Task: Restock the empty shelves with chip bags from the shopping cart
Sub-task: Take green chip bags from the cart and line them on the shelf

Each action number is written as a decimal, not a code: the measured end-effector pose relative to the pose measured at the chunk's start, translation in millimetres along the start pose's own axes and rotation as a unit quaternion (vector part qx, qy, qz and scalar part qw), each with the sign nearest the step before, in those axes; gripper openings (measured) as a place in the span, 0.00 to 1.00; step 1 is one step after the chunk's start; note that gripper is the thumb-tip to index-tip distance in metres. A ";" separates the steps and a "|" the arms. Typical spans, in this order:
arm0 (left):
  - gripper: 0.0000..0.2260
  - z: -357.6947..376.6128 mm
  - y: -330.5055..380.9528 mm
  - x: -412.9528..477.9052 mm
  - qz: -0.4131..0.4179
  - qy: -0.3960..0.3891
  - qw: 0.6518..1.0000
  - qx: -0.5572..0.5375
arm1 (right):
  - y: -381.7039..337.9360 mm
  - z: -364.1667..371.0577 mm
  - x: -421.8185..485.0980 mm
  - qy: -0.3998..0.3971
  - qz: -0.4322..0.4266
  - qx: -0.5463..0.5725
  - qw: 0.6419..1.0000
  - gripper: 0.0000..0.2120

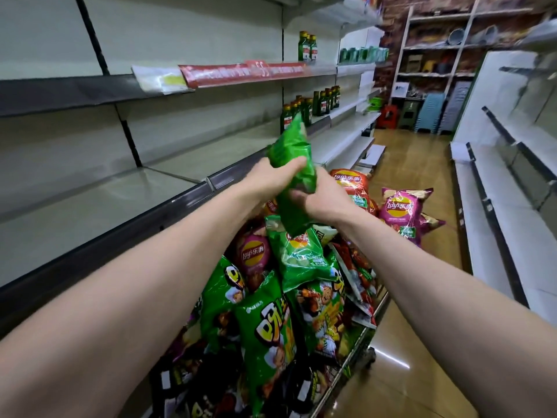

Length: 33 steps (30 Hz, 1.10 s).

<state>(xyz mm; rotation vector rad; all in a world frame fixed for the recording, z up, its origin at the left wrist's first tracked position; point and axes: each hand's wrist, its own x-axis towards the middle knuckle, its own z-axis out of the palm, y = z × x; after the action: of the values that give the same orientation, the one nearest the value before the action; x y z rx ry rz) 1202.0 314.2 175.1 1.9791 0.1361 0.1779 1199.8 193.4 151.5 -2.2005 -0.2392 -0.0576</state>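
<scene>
A green chip bag is held above the heaped shopping cart, clenched at its middle by the left grip and lower down by the right grip, presumably steadied for the empty shelf alongside.

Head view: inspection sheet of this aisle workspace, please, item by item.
Surface: left shelf bare beside the cart.
Job's things: green bag held above the cart; chip bags heaped in it.
Clutter: green bottles further along the shelves.
Hands: left hand and right hand both grip the green bag, fingers curled round it.
Cables: nothing seen.
Surroundings: shiny floor, stacked stools at the aisle end.
</scene>
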 end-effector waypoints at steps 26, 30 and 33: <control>0.25 -10.9 -21.8 -10.8 -0.077 0.006 0.982 -0.171 | 12.2 0.2 1.3 -0.084 0.069 0.295 0.949 0.22; 0.26 -26.0 -44.4 1.2 -0.065 0.106 0.986 -0.115 | 43.3 12.4 24.5 -0.064 0.116 0.203 0.970 0.29; 0.27 -30.0 -79.7 3.0 -0.088 0.067 0.990 -0.091 | 79.3 33.6 34.7 -0.051 0.151 0.056 0.986 0.32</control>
<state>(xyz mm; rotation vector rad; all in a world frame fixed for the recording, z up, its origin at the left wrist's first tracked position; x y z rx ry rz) 1198.2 373.7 114.3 1.7634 0.3681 0.2017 1247.6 179.4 73.1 -2.1068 0.0356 0.2308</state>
